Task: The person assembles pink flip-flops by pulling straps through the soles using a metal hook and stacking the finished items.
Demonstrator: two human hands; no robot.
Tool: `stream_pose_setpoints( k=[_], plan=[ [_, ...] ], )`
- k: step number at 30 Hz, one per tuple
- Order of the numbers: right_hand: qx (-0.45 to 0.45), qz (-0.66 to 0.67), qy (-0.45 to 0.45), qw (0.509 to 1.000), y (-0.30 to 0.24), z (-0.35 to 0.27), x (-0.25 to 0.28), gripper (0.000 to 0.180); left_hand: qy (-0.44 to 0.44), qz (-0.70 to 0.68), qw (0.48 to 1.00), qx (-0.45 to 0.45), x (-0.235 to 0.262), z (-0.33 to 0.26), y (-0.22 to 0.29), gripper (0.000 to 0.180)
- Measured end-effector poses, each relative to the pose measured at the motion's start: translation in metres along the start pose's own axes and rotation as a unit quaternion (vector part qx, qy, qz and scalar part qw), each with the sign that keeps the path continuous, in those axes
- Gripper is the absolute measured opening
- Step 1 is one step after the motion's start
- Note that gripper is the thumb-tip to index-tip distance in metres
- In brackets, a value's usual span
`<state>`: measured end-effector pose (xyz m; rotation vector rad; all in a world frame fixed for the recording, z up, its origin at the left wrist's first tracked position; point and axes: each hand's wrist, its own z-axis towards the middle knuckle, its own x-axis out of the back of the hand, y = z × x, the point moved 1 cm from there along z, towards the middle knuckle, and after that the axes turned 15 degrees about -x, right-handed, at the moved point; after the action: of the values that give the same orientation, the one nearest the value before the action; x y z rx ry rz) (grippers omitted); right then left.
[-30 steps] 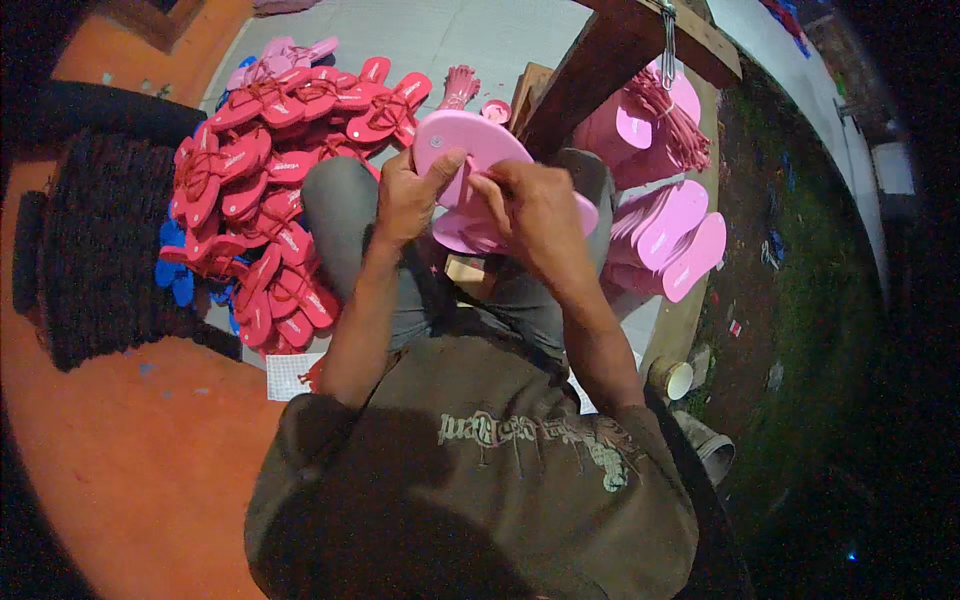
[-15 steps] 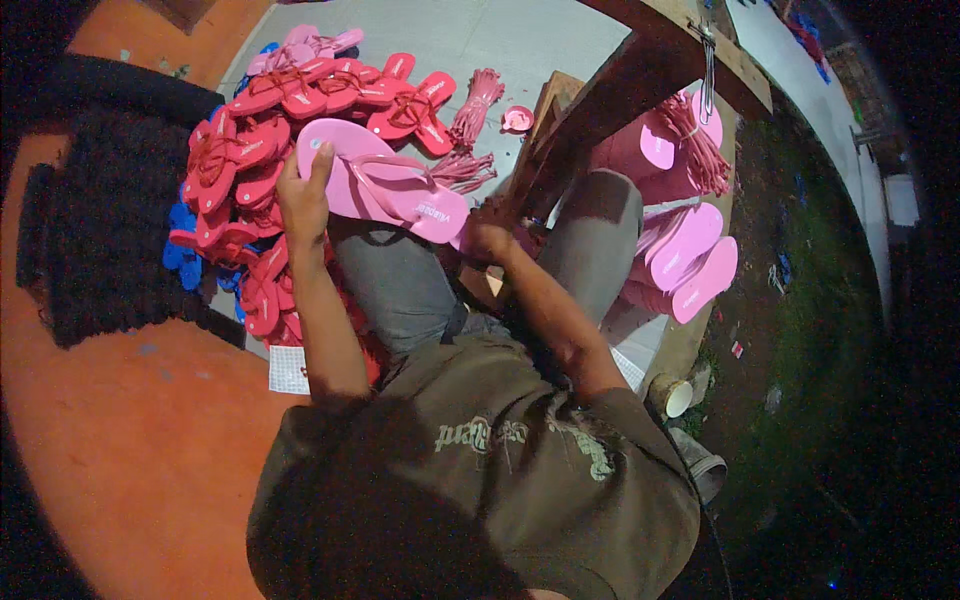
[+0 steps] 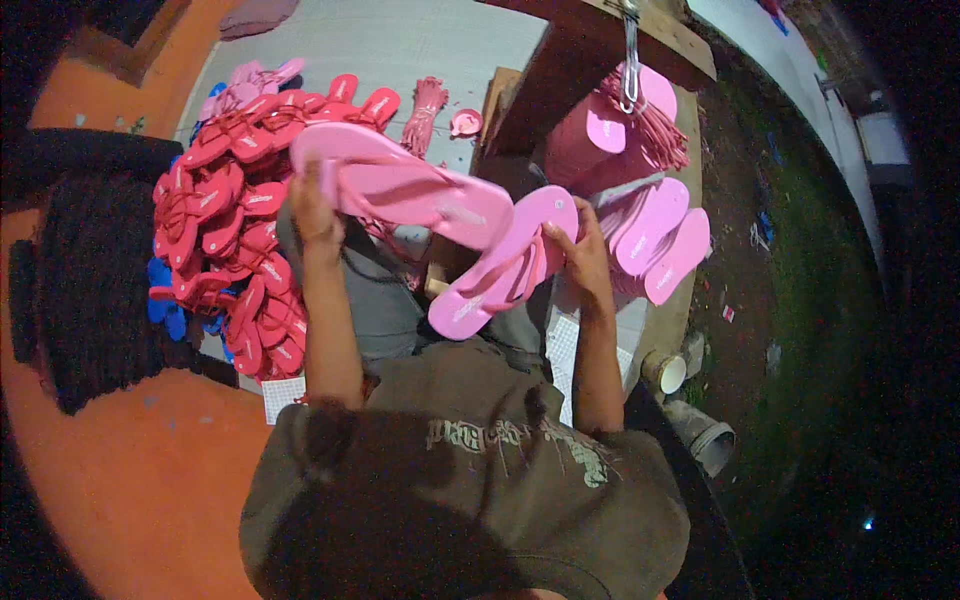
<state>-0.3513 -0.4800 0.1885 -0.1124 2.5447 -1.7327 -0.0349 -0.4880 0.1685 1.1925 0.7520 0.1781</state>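
My left hand [image 3: 316,205] grips one end of a pink flip-flop [image 3: 385,180] with a strap across it, its fingers blurred by motion. My right hand [image 3: 585,250] is closed on a second pink flip-flop [image 3: 540,215], the thumb on its upper face near a darker pink strap. Both are held above my lap, and the near end of the left one overlaps or lies close to the right one; whether they touch I cannot tell. Right of my right hand stand pink soles [image 3: 640,240] packed in a row.
A heap of red flip-flops [image 3: 210,195] lies on the left, with blue ones [image 3: 170,300] under its edge. Bundled pink straps [image 3: 427,115] and a small pink cup [image 3: 465,122] rest on the pale floor. A wooden beam [image 3: 560,60] with a hanging metal hook [image 3: 630,60] rises ahead.
My right hand has come up from beside the wooden frame and now holds a second pink flip-flop. My left hand still holds the first one. The whole view has shifted somewhat.
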Motion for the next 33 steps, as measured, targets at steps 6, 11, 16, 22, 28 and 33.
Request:
stream_pose_setpoints(
  k=[6,11,16,22,28,33],
  plan=[
    [0.040,-0.119,0.149,0.981,0.070,-0.015,0.030,0.044,-0.219,0.177,0.959,0.036,-0.036,-0.039,-0.057,0.033],
    [0.101,-0.333,-0.012,0.937,0.044,-0.034,0.023,0.027,-0.231,0.274,0.932,0.056,-0.043,-0.048,-0.044,0.035],
    [0.151,-0.341,-0.026,0.928,0.045,-0.033,0.029,0.027,-0.288,0.241,0.927,0.019,-0.058,-0.045,-0.025,0.036],
    [0.186,-0.348,0.012,0.919,0.053,-0.025,0.026,0.026,-0.263,0.284,0.922,-0.009,-0.051,-0.063,-0.018,0.038],
    [0.155,-0.246,-0.030,0.956,0.048,-0.023,0.022,0.024,-0.263,0.247,0.931,0.046,-0.042,-0.053,-0.008,0.034],
    [0.192,-0.321,0.031,0.927,0.052,-0.023,0.014,0.025,-0.240,0.362,0.900,-0.040,-0.047,-0.062,-0.012,0.031]
  ],
)
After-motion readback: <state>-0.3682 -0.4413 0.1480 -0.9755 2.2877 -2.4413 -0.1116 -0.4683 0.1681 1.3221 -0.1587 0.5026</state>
